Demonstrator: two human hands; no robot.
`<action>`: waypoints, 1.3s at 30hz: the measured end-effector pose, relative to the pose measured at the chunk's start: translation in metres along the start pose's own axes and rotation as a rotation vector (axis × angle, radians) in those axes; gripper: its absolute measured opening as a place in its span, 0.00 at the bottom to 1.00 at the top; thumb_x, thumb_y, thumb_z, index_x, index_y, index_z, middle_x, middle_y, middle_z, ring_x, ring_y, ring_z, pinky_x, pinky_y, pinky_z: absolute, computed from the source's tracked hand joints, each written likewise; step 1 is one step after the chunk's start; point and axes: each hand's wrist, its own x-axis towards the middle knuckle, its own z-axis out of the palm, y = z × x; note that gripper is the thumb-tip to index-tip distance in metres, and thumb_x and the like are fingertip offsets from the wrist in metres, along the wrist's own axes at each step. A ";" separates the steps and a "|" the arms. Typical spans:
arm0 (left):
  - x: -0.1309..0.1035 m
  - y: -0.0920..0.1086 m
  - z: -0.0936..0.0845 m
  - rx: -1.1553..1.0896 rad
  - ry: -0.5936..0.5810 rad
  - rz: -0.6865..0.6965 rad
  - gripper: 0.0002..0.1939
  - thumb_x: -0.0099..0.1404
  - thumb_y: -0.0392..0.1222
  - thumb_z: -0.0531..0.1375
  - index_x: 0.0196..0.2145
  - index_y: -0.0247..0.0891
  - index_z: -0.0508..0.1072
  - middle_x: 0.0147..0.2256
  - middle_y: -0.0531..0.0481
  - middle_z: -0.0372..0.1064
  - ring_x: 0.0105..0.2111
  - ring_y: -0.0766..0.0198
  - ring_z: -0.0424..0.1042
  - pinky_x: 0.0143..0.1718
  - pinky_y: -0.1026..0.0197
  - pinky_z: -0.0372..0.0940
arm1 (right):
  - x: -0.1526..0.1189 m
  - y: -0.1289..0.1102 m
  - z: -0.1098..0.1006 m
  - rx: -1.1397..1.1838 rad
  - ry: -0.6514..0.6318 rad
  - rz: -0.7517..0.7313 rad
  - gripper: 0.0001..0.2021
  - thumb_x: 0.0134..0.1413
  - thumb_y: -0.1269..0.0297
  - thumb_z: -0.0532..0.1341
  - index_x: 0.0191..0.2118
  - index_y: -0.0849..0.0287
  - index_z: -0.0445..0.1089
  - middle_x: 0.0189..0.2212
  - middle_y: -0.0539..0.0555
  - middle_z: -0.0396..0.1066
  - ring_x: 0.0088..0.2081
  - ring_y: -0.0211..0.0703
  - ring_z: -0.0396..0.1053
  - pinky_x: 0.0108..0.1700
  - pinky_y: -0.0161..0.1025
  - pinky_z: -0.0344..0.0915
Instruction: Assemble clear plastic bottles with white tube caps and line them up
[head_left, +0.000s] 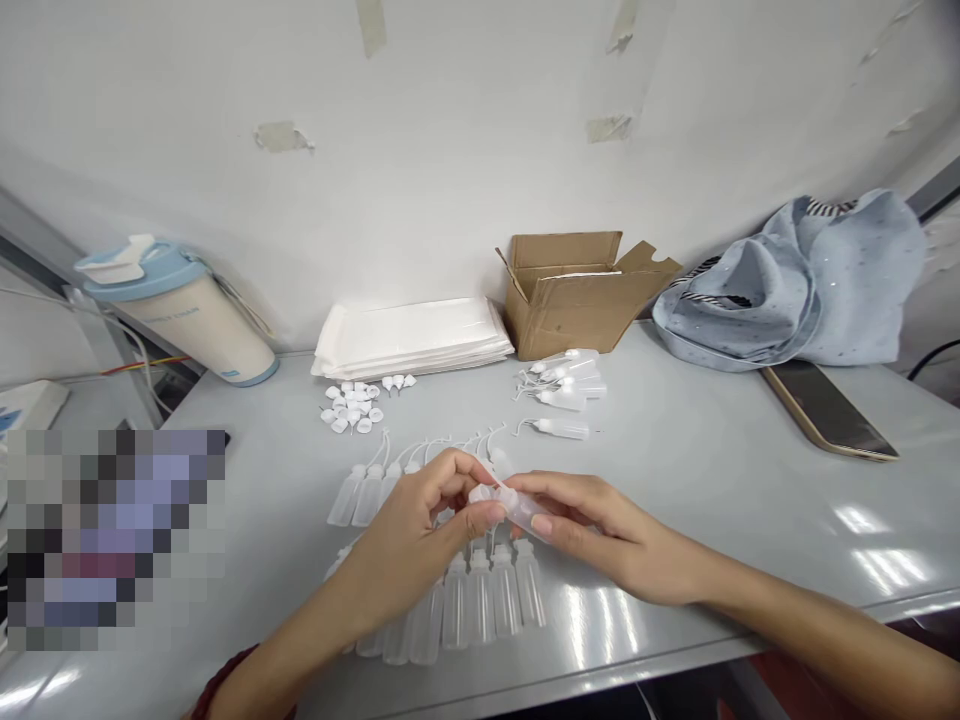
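Between my hands is a small translucent plastic squeeze bottle (525,511), tilted over the table. My right hand (611,530) grips its body between thumb and fingers. At its top end, my left hand (427,525) pinches the white cap (481,494), and the fingers partly hide where cap and neck meet. Under and beside my hands lie two rows of similar bottles: the back row (346,497) has thin cap straps pointing away, and the front row (480,600) is partly covered by my left forearm.
Loose white needle tips (352,407) form a pile at the back left. More bottles (562,400) with thin straps lie before an open cardboard box (574,310). Around them are a stack of white sheets (412,340), a tumbler (195,315), a phone (832,410) and a blue fabric bag (855,280).
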 end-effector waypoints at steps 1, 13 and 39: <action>0.000 0.001 0.000 0.033 0.010 0.008 0.11 0.64 0.51 0.57 0.37 0.41 0.67 0.25 0.57 0.67 0.25 0.67 0.62 0.27 0.65 0.56 | 0.000 -0.001 0.000 -0.038 -0.011 -0.016 0.14 0.66 0.64 0.51 0.53 0.57 0.67 0.39 0.53 0.70 0.41 0.40 0.67 0.43 0.39 0.62; 0.003 -0.002 0.003 -0.041 0.030 0.067 0.11 0.57 0.45 0.66 0.29 0.39 0.68 0.23 0.58 0.70 0.24 0.69 0.66 0.27 0.67 0.60 | -0.004 0.005 0.001 -0.278 0.076 -0.070 0.13 0.65 0.63 0.53 0.51 0.60 0.67 0.32 0.51 0.70 0.30 0.36 0.64 0.34 0.34 0.60; 0.001 -0.010 0.004 0.249 0.192 0.525 0.04 0.61 0.35 0.62 0.29 0.39 0.74 0.28 0.52 0.74 0.26 0.68 0.71 0.27 0.67 0.65 | -0.002 0.003 0.000 0.183 0.093 0.073 0.11 0.62 0.62 0.55 0.46 0.57 0.53 0.29 0.51 0.72 0.29 0.36 0.65 0.31 0.35 0.57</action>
